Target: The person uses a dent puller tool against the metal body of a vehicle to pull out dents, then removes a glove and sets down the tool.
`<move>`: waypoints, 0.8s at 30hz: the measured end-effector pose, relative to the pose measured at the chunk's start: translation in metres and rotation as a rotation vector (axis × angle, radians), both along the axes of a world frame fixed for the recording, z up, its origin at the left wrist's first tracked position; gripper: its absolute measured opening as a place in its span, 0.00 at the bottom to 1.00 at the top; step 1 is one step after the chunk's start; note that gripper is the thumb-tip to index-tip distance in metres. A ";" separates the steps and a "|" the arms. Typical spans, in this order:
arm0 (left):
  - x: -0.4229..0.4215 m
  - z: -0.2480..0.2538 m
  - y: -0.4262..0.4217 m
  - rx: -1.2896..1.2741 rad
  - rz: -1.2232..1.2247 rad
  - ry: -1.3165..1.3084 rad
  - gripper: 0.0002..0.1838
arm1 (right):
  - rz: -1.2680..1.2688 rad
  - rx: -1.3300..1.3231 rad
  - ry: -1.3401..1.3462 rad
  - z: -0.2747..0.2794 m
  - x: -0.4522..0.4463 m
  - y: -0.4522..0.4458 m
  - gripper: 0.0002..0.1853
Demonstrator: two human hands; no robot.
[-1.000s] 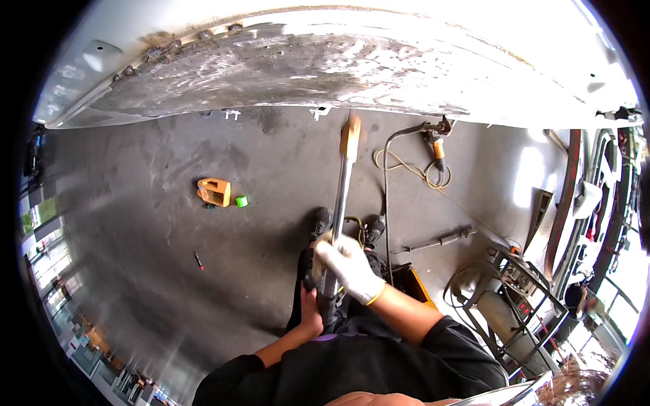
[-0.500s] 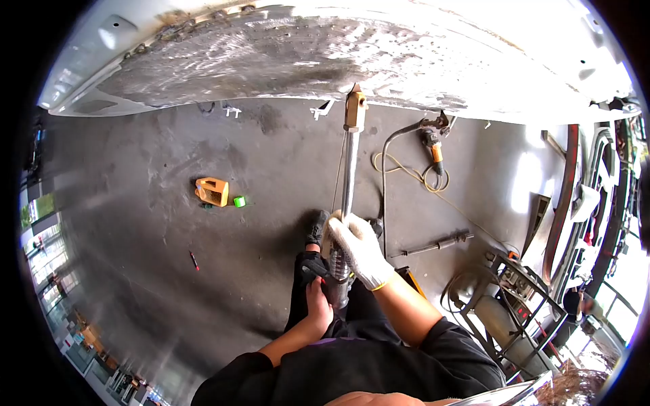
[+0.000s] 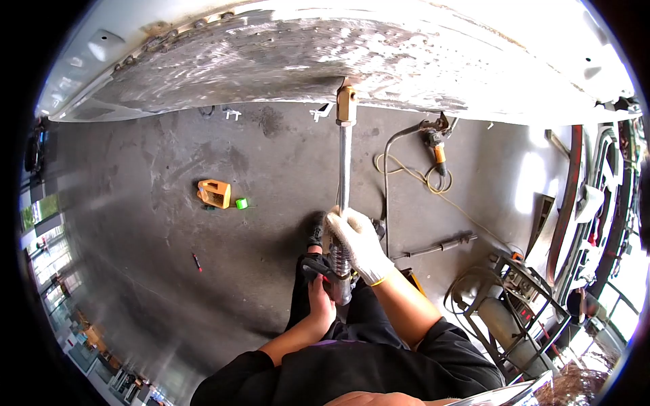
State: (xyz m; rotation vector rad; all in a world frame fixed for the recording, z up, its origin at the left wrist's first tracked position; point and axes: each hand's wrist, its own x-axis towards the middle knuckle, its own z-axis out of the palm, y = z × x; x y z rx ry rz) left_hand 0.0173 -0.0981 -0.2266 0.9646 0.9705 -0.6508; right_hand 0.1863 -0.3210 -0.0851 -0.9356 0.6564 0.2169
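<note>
Both hands hold a long dent puller (image 3: 344, 162) with a steel shaft, a coil spring and a brass head (image 3: 347, 108). Its pointed tip meets the lower part of a ground-down bare metal car panel (image 3: 271, 64); whether it is fixed there I cannot tell. My right hand (image 3: 360, 245), in a white knit glove, is wrapped around the shaft just above the spring. Bare, my left hand (image 3: 321, 299) closes on the black grip at the rear of the puller, its fingers partly hidden.
An angle grinder (image 3: 437, 152) with a yellow cord hangs right of the panel's edge. A second rod tool (image 3: 440, 245) lies on the floor near a metal cart (image 3: 518, 311). To the left are a cut orange jug (image 3: 214, 193), a green cap (image 3: 242, 203) and a red marker (image 3: 197, 262).
The puller's brass head has shifted slightly left and up along the panel, and its shaft stands straighter. Both hands keep their hold.
</note>
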 end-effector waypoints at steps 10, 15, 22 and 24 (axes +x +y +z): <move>0.000 0.007 -0.002 -0.019 -0.006 0.019 0.21 | 0.017 -0.010 -0.002 -0.005 0.000 0.000 0.12; -0.003 0.012 0.005 -0.065 -0.082 -0.038 0.21 | 0.017 -0.002 0.002 -0.002 -0.001 0.000 0.12; 0.001 0.015 0.006 -0.049 -0.098 -0.051 0.19 | -0.005 0.006 -0.008 -0.006 -0.004 0.002 0.12; 0.002 0.013 0.007 -0.046 -0.083 -0.063 0.19 | -0.005 0.002 -0.014 -0.006 -0.003 0.003 0.12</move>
